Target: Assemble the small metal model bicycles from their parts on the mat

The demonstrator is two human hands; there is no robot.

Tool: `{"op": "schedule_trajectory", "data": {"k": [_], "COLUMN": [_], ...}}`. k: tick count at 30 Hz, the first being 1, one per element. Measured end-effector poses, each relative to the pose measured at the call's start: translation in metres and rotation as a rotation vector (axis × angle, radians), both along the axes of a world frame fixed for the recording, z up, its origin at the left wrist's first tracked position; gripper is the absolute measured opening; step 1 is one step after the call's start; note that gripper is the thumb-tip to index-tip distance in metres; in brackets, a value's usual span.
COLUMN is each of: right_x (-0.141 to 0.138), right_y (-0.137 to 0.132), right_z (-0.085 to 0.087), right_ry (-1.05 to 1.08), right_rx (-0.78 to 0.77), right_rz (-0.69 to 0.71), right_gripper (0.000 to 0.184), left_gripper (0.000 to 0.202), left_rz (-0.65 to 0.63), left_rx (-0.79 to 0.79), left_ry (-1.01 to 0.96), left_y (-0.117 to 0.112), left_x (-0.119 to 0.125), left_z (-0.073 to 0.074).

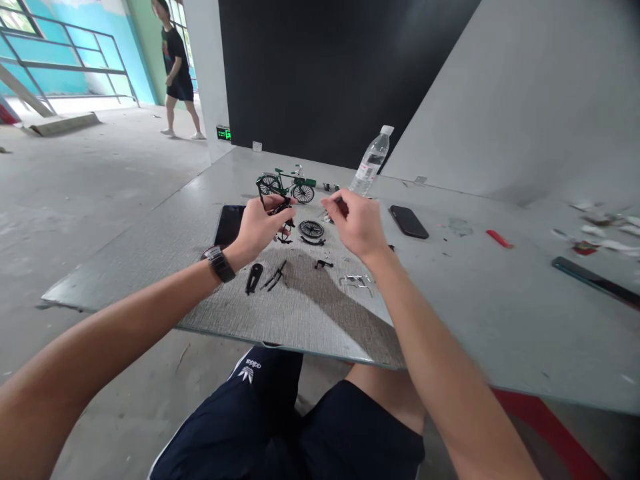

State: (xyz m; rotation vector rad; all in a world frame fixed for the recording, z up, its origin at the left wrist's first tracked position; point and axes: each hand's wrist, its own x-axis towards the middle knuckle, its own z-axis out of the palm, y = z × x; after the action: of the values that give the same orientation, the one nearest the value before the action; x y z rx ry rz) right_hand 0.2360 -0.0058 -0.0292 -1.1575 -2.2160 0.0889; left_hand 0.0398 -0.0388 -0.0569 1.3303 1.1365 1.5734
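Black model-bicycle frame parts (286,233) are in my left hand (260,223), its fingers closed round them over the table. My right hand (357,220) is pinched on a thin, dark tool (339,199), its kind too small to make out. A spoked black wheel (311,229) lies between my hands, with a curved black mudguard (313,241) in front of it. Nearer to me are a black chain cover (255,279), a black fork (275,275), a small black part (323,264) and silver wire racks (357,283). Behind my hands stands a green model bicycle (285,183).
A water bottle (373,163) stands at the back, tilted in view. One phone (409,221) lies right of my right hand; a dark phone-like slab (229,225) is partly behind my left. Farther right lie a red object (499,239) and a long dark strip (595,277). A person (176,63) walks behind.
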Motion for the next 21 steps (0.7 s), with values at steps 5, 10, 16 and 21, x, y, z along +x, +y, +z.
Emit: {"op": "schedule_trajectory", "data": {"k": [5,10,16,21], "right_x": [-0.001,-0.009,-0.013,-0.013], "right_y": [0.004,0.003,0.004,0.006], "right_z": [-0.012,-0.023,-0.028,-0.029], "right_ry": [-0.104,-0.453,-0.490,-0.475], "right_rx": [-0.175,-0.092,-0.098,-0.151], "right_rz": [0.079,0.141,0.211,0.246], "right_gripper": [0.021,0.031,0.021,0.024], "left_gripper": [0.017,0.019,0.020,0.021], "left_rz": [0.012,0.002,-0.008,0.003], "left_rx": [0.018,0.026,0.018,-0.001], "left_ry": [-0.005,-0.013,0.007,0.006], "left_y": [0.001,0.004,0.006,0.005], "left_x": [0.000,-0.001,-0.001,0.000], "left_z": [-0.003,-0.007,-0.011,-0.009]}}
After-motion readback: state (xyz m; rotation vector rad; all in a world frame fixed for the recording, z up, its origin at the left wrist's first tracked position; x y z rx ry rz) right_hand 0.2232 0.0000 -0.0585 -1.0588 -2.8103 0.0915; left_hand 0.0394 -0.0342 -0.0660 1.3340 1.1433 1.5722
